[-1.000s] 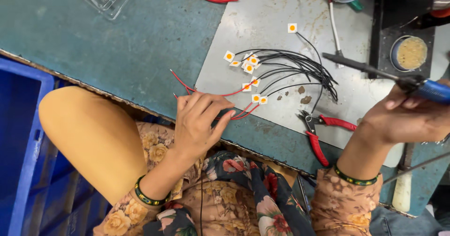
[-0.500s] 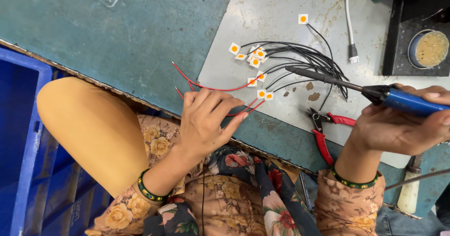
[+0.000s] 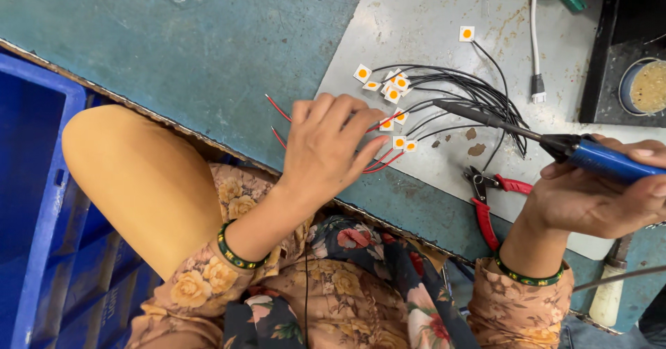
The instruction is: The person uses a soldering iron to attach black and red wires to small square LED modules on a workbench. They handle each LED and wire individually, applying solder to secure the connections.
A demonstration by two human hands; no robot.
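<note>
Soldering iron (image 3: 555,144) clenched in right hand (image 3: 596,200), long axis pointing left at chips (image 3: 392,106); left hand (image 3: 326,148) spread flat, pressing red wires (image 3: 378,162).

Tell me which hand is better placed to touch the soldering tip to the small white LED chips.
Right. The right hand holds the blue soldering iron, tip pointing toward the LED chips. The left hand lies on the red wires.

Cutters (image 3: 489,200) lie right of wired chips (image 3: 395,99) — both on plate (image 3: 430,16).
</note>
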